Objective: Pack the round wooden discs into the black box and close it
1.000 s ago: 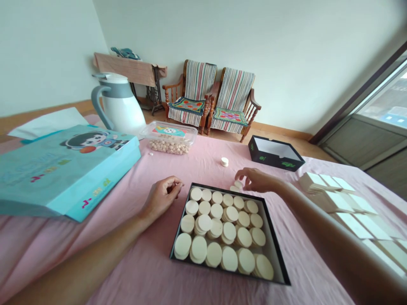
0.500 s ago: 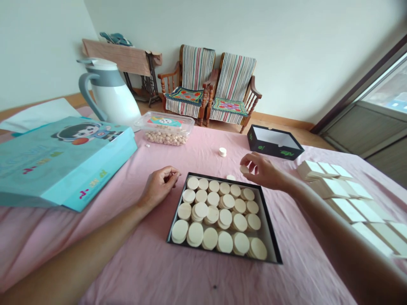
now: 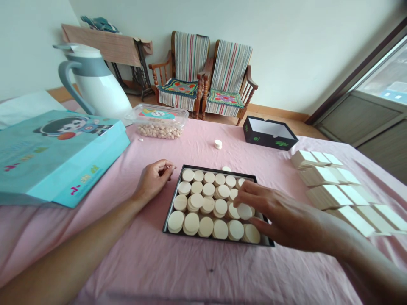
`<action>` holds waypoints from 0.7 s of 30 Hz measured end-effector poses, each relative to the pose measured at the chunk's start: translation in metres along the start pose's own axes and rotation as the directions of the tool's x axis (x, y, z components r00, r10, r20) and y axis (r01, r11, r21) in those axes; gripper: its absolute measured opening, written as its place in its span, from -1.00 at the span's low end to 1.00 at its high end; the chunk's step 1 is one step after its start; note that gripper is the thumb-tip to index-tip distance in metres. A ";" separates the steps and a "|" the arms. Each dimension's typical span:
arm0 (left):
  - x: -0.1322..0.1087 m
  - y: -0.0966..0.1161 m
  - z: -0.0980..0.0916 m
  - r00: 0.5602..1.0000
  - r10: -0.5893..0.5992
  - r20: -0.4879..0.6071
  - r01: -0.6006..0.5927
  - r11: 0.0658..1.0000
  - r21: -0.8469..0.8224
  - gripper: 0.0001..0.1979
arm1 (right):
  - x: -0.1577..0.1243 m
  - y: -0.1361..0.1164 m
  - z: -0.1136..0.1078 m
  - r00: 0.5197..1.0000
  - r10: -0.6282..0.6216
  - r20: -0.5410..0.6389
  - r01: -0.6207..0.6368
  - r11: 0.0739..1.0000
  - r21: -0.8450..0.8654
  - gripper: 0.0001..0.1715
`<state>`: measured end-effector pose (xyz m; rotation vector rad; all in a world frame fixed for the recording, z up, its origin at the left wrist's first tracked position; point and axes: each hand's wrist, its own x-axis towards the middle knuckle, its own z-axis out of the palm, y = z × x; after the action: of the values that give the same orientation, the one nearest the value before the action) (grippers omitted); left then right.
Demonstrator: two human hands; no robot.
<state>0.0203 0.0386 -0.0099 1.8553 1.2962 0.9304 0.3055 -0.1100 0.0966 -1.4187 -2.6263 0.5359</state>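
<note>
A shallow black box tray (image 3: 219,242) lies on the pink cloth, holding rows of stacked round wooden discs (image 3: 206,227). My right hand (image 3: 270,209) is over the tray's right side, with a pale round wooden disc (image 3: 244,211) between thumb and fingers. That hand hides some of the stacks beneath it. To the left of the tray, my left hand (image 3: 155,178) rests on the cloth with its fingers curled in, and nothing shows in them. Just behind the tray's far edge lies a loose disc (image 3: 226,169). Farther back stands a small disc stack (image 3: 218,144).
Stacks of rectangular wooden pieces (image 3: 330,182) stand at the right. A black box (image 3: 270,139) is at the far right. Toward the left are a clear tub (image 3: 160,127) of small tan pieces, a white jug (image 3: 98,93) and a large turquoise box (image 3: 95,169).
My right hand has moved from beyond the tray's far right corner nearer to me, over the stacks, carrying the disc. My left hand stays beside the tray. The view has shifted slightly.
</note>
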 end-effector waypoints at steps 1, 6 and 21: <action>0.000 0.000 0.000 1.000 0.000 0.000 0.000 1.000 -0.003 -0.72 | -0.004 0.000 0.000 1.000 -0.006 -0.017 0.005 1.000 -0.023 -0.54; -0.001 -0.004 0.000 1.000 0.002 0.013 -0.002 1.000 -0.013 -0.72 | -0.018 -0.003 -0.004 0.999 -0.025 -0.020 0.024 0.998 -0.063 -0.52; -0.001 0.000 -0.001 1.000 0.012 0.014 -0.012 1.000 0.011 -0.69 | -0.015 -0.007 0.000 0.995 -0.012 0.102 0.013 1.000 -0.011 -0.71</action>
<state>0.0189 0.0381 -0.0098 1.8764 1.2860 0.9171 0.3081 -0.1256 0.0998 -1.4138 -2.7191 0.6081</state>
